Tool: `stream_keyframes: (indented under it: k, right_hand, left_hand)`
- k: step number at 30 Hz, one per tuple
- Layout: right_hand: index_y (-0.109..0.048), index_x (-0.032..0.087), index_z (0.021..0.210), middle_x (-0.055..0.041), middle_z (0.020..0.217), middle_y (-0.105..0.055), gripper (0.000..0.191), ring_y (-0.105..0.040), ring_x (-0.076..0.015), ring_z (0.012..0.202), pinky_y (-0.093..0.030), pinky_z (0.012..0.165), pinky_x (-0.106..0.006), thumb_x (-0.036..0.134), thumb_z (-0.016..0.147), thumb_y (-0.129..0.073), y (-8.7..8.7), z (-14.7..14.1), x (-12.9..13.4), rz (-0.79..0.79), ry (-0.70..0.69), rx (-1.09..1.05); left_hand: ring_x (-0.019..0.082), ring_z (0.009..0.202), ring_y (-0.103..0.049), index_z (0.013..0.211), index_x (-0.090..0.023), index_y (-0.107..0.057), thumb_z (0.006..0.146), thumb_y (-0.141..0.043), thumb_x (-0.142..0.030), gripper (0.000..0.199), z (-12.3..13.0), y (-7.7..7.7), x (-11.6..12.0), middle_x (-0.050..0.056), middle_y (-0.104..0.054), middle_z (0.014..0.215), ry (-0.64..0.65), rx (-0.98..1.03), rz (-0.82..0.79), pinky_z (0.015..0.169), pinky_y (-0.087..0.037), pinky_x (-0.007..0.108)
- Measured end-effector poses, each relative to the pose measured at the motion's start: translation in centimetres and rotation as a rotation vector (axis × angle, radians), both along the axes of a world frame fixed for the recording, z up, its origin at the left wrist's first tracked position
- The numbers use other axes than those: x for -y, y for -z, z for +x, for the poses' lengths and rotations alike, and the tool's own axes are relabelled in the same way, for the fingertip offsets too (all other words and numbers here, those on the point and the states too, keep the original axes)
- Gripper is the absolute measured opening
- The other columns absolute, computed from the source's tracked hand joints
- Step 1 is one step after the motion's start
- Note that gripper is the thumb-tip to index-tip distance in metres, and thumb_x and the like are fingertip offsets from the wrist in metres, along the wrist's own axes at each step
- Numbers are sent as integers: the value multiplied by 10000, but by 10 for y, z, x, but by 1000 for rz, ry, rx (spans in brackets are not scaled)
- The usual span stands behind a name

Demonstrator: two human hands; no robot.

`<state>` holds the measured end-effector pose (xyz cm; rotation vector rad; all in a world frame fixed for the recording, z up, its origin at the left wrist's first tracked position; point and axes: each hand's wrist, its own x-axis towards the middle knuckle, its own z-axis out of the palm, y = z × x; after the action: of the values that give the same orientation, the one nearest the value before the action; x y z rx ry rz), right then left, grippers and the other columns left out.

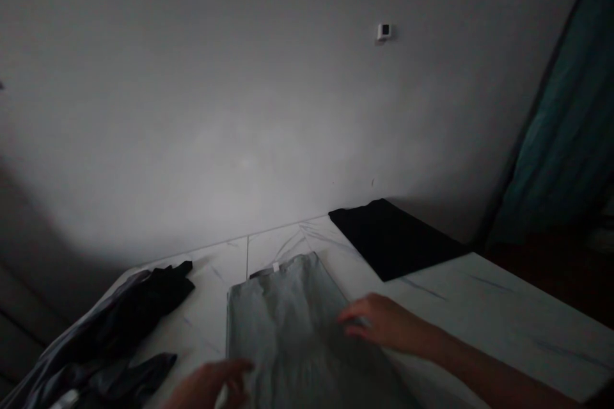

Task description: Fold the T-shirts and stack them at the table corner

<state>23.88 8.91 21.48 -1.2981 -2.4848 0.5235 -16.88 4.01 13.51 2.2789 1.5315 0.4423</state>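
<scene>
A grey-green garment [288, 326], laid out in a long folded shape with a small white tag at its far edge, lies on the white marble-patterned table. Over its right edge is my right hand [384, 323], fingers spread a little apart and no cloth visibly gripped. My left hand [211, 383] is at the near left edge of the same garment. Its fingers reach toward the cloth and look apart, though dim light and blur soften them. Whether either hand's fingertips press on the fabric is hard to make out.
A flat folded black cloth [398, 236] lies at the table's [503, 307] far right, by the wall. Crumpled dark clothes [129, 313] are heaped along the left side. A teal curtain [566, 140] hangs at right, and a small white device [384, 31] is on the wall.
</scene>
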Motion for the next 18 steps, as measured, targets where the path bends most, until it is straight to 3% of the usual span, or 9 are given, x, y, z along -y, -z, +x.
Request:
stream_keyframes:
  k: [2,4,7,12,18]
  right_hand:
    - [-757,258,948,-41,932,-759,220,-696,-234,879,-508,799,-333,228,819,-580,-4,-23,-56,3,108,-79]
    - [-734,204,984,-83,982,-743,238,-685,-233,867,-502,787,-329,175,773,-628,3,-43,-110,2,247,-149]
    - [-707,141,1008,-126,1005,-721,351,-668,-229,829,-495,771,-325,127,659,-737,23,-62,-166,-26,326,-180]
    - [-707,163,800,-53,791,-707,231,-641,-208,761,-465,709,-296,89,592,-774,45,-65,-193,-83,283,-181]
    - [-678,226,694,-21,723,-682,122,-611,-207,714,-436,670,-303,125,647,-730,43,-58,-194,-73,204,-249]
  left_hand:
    - [236,815,-707,1047,-307,-706,833,-475,-453,347,-4,-22,-44,53,-748,884,-190,100,46,798,-547,350]
    - [244,820,-683,1019,-223,-690,789,-513,-438,362,-7,-34,-87,91,-711,916,-332,133,132,806,-529,365]
    - [225,776,-651,1026,-178,-668,731,-559,-421,397,-11,-28,-130,108,-669,982,-408,121,109,768,-516,360]
    - [202,733,-613,889,-196,-702,695,-593,-356,274,-11,-8,-147,52,-666,852,-343,85,-11,746,-467,332]
    - [199,723,-601,744,-200,-668,669,-600,-322,158,-5,-22,-142,31,-653,766,-319,168,-12,694,-444,308]
